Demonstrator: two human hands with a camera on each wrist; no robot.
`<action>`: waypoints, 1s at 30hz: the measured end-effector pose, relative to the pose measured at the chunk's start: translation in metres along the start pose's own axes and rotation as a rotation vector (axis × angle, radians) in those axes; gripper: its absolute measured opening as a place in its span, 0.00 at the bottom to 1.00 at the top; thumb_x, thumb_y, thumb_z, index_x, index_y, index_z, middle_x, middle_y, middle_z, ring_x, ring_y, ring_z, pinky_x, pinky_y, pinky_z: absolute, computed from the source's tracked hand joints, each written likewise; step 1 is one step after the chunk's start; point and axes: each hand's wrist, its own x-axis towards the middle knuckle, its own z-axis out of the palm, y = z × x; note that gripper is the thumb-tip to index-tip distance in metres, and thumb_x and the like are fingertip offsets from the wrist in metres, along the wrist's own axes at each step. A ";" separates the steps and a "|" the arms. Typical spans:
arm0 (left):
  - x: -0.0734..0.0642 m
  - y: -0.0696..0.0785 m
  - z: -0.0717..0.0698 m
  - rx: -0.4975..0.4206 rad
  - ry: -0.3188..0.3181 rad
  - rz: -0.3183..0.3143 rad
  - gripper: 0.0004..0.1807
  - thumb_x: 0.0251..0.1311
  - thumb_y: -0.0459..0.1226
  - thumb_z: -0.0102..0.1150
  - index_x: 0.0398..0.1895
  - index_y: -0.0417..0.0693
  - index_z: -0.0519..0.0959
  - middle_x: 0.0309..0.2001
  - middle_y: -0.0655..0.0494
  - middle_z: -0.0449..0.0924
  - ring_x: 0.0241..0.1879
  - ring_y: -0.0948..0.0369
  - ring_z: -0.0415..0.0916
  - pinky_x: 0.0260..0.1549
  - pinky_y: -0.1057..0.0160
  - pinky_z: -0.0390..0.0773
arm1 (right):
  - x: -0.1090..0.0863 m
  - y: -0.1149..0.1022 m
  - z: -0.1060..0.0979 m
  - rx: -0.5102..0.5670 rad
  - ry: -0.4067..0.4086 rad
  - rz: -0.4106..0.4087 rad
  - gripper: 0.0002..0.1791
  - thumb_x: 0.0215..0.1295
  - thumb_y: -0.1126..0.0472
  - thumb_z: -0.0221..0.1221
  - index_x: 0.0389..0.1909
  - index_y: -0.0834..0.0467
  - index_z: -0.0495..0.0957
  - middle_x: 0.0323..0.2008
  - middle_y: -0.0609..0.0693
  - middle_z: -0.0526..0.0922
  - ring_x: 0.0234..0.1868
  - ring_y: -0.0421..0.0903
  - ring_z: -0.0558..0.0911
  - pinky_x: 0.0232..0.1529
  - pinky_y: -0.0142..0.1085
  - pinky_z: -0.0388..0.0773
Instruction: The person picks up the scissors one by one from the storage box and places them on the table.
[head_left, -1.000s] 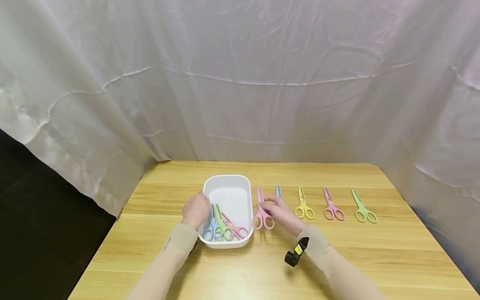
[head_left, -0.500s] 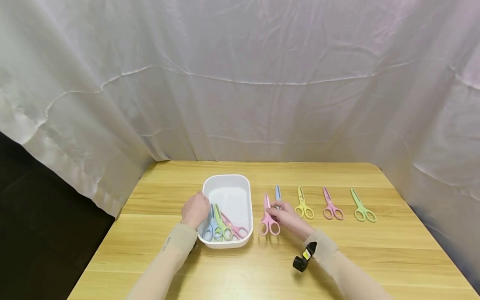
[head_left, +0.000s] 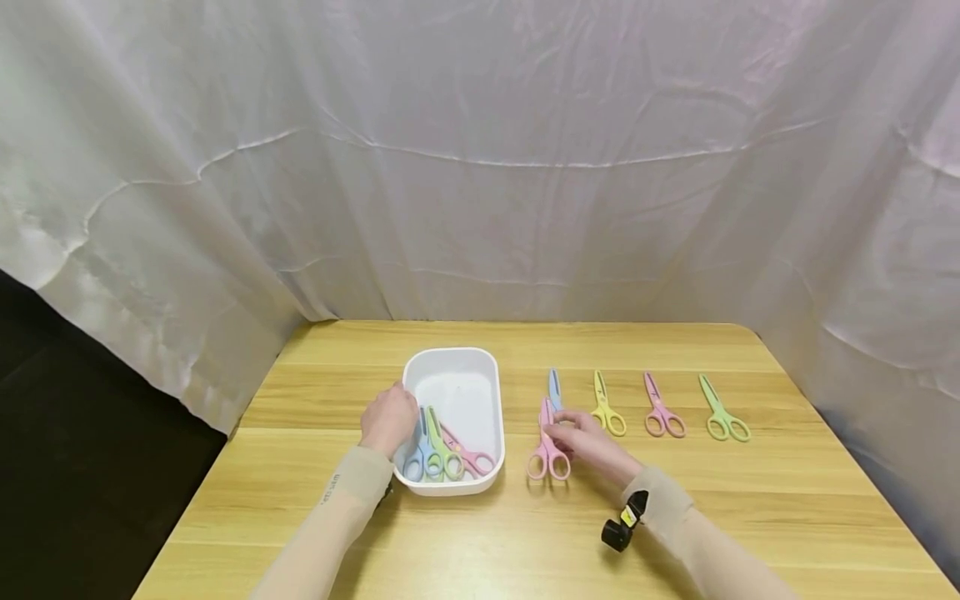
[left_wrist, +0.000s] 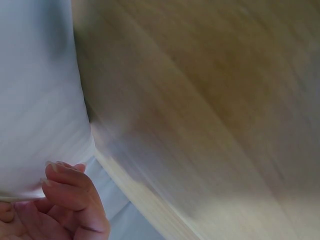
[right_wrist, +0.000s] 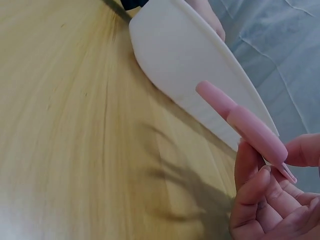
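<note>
A white plastic box (head_left: 454,490) stands left of the table's middle. My left hand (head_left: 388,419) grips its left rim; the left wrist view shows that hand's fingers (left_wrist: 75,192) curled at the box wall. Inside lie blue scissors (head_left: 426,448), green scissors (head_left: 437,429) and pink scissors (head_left: 476,460), overlapping at the near end. Right of the box, my right hand (head_left: 596,448) pinches another pair of pink scissors (head_left: 548,442), blades pointing away from me. In the right wrist view these scissors (right_wrist: 255,135) hang above the table over their shadow. Blue scissors (head_left: 555,387) lie just behind, partly hidden.
To the right, yellow scissors (head_left: 608,408), pink scissors (head_left: 661,408) and green scissors (head_left: 723,412) lie in a row on the wooden table (head_left: 480,550). A pale curtain (head_left: 480,233) hangs along the back and sides.
My right hand has carried the pink scissors rightward and nearer to me, away from the box's edge to in front of the blue scissors. The left hand stays on the box.
</note>
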 end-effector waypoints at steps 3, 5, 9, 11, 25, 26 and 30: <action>-0.001 0.000 0.000 -0.004 0.002 0.003 0.26 0.73 0.40 0.39 0.64 0.32 0.71 0.35 0.43 0.80 0.29 0.52 0.75 0.26 0.58 0.76 | -0.002 0.004 -0.003 0.031 -0.014 -0.001 0.15 0.72 0.60 0.56 0.49 0.69 0.72 0.27 0.43 0.82 0.30 0.37 0.80 0.32 0.29 0.80; -0.001 0.000 0.001 -0.009 0.002 0.003 0.25 0.73 0.40 0.38 0.64 0.32 0.72 0.35 0.43 0.80 0.28 0.52 0.75 0.25 0.58 0.76 | -0.004 0.007 -0.006 0.047 -0.034 -0.002 0.14 0.72 0.61 0.55 0.48 0.69 0.72 0.28 0.44 0.83 0.31 0.37 0.81 0.33 0.29 0.81; -0.001 0.000 0.001 -0.012 -0.001 0.001 0.25 0.73 0.40 0.38 0.63 0.32 0.72 0.32 0.44 0.79 0.27 0.53 0.75 0.23 0.59 0.74 | -0.010 0.011 -0.012 0.052 -0.068 0.002 0.12 0.72 0.60 0.56 0.46 0.67 0.73 0.29 0.44 0.81 0.30 0.37 0.79 0.33 0.29 0.81; -0.001 0.000 0.001 -0.009 0.004 0.003 0.25 0.73 0.40 0.38 0.64 0.32 0.72 0.33 0.44 0.79 0.27 0.53 0.75 0.23 0.60 0.74 | -0.012 0.012 -0.014 0.046 -0.081 0.001 0.11 0.72 0.60 0.56 0.44 0.65 0.73 0.27 0.43 0.80 0.29 0.36 0.78 0.32 0.28 0.80; -0.001 -0.002 0.001 -0.002 0.027 0.019 0.26 0.72 0.40 0.39 0.65 0.32 0.71 0.34 0.43 0.80 0.28 0.52 0.75 0.25 0.58 0.75 | -0.019 0.017 -0.022 0.004 -0.104 0.016 0.10 0.69 0.61 0.59 0.43 0.63 0.74 0.25 0.41 0.80 0.28 0.35 0.77 0.28 0.25 0.74; -0.001 -0.002 0.001 -0.001 0.029 0.021 0.26 0.72 0.40 0.39 0.65 0.32 0.72 0.33 0.43 0.80 0.28 0.52 0.75 0.25 0.58 0.75 | -0.019 0.017 -0.023 0.002 -0.106 0.016 0.09 0.68 0.61 0.59 0.43 0.63 0.74 0.24 0.40 0.81 0.27 0.35 0.77 0.28 0.24 0.74; 0.000 -0.001 0.001 0.000 0.029 0.025 0.26 0.72 0.40 0.39 0.65 0.32 0.72 0.33 0.43 0.80 0.27 0.52 0.75 0.24 0.59 0.75 | -0.019 0.017 -0.023 -0.024 -0.117 0.004 0.09 0.68 0.62 0.60 0.41 0.64 0.75 0.24 0.41 0.81 0.26 0.35 0.78 0.27 0.24 0.74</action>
